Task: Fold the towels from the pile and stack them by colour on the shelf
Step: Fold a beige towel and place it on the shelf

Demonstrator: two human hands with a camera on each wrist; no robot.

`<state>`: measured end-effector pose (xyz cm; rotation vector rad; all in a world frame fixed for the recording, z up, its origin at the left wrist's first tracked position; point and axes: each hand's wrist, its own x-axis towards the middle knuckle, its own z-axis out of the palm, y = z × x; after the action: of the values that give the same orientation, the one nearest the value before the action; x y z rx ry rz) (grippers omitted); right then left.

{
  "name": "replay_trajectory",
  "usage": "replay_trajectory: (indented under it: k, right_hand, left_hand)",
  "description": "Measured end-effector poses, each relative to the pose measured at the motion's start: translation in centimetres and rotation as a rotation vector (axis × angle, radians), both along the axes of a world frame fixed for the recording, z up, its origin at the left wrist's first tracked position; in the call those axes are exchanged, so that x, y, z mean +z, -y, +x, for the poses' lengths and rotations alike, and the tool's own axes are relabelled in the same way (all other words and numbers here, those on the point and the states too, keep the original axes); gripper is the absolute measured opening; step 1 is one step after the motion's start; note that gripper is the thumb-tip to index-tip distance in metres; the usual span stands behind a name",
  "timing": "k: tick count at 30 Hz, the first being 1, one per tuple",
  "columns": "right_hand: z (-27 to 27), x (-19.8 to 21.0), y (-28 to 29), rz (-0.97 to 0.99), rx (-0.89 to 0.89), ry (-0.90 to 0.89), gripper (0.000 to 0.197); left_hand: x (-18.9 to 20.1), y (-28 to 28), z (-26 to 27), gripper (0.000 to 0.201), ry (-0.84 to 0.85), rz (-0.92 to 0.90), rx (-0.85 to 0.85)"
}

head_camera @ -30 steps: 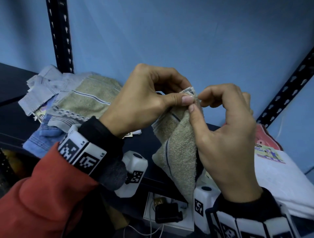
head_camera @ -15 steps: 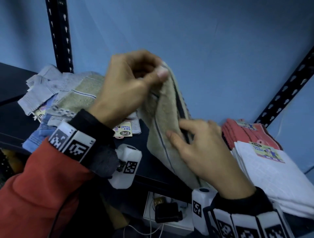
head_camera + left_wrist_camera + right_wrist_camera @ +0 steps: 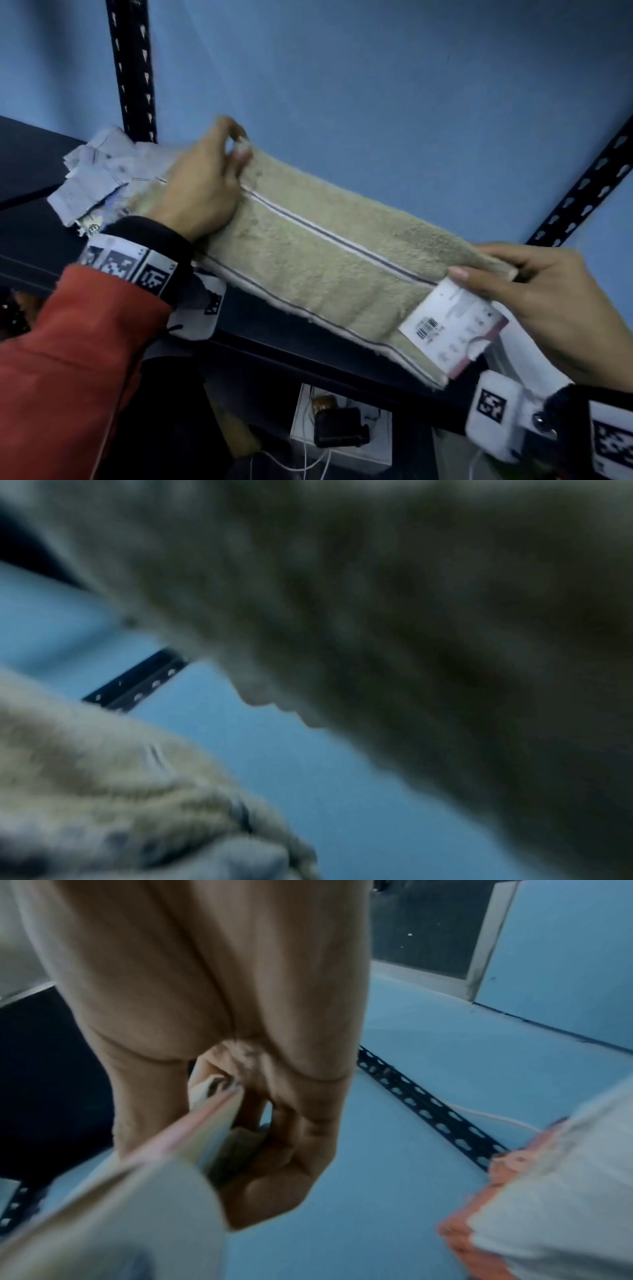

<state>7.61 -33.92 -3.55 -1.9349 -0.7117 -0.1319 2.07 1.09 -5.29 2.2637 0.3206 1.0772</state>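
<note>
A beige towel (image 3: pixel 329 274) with thin dark stripes hangs stretched out in the air above the dark shelf (image 3: pixel 274 346). My left hand (image 3: pixel 239 150) pinches its upper left corner. The other end is pinched between thumb and fingers of my right hand (image 3: pixel 479 274), just above a white paper label (image 3: pixel 452 325) fixed to that end. In the right wrist view, the right hand (image 3: pixel 240 1096) grips the towel edge (image 3: pixel 240 1145) next to the label (image 3: pixel 164 1158). The left wrist view is blurred and mostly filled by beige towel (image 3: pixel 377 588).
The pile of grey, blue and beige towels (image 3: pixel 92 171) lies at the back left of the shelf. A stack of white and red folded towels (image 3: pixel 548 1191) sits to the right. Black perforated shelf posts (image 3: pixel 132 68) stand against the blue wall. Cables and a charger lie below.
The hands moved apart: the left went up and left, the right slid down to the right end. The towel, bunched and hanging before, is now spread out wide between them.
</note>
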Motion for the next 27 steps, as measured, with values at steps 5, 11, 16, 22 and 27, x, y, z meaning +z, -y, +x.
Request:
replay_trajectory:
  k: [5,11,16,22,27]
  right_hand:
    - [2.1,-3.4,1.3,-0.107,-0.11,-0.134,0.015]
    - [4.1,-6.5,1.1,-0.416,-0.313,0.004,0.032]
    - [1.0,-10.1,-2.0,-0.858,-0.187,0.011,0.048]
    - [2.4,-12.4,-1.1,-0.782,-0.105,0.035,0.073]
    - [3.5,-12.1,-0.9,-0.942,-0.181,0.298,0.091]
  left_hand:
    - [-4.0,2.1,1.5,0.025,-0.376,-0.094,-0.121]
    - [-5.2,1.6,0.8,0.062,-0.638,-0.047,-0.317]
    - [-5.8,1.9,0.8,0.032,-0.784,0.133,-0.298]
    - [-7.4,1.3,1.1,0.058,-0.705,0.182,-0.179]
    - [-8.2,1.6,1.5,0.06,-0.675,0.152,-0.116]
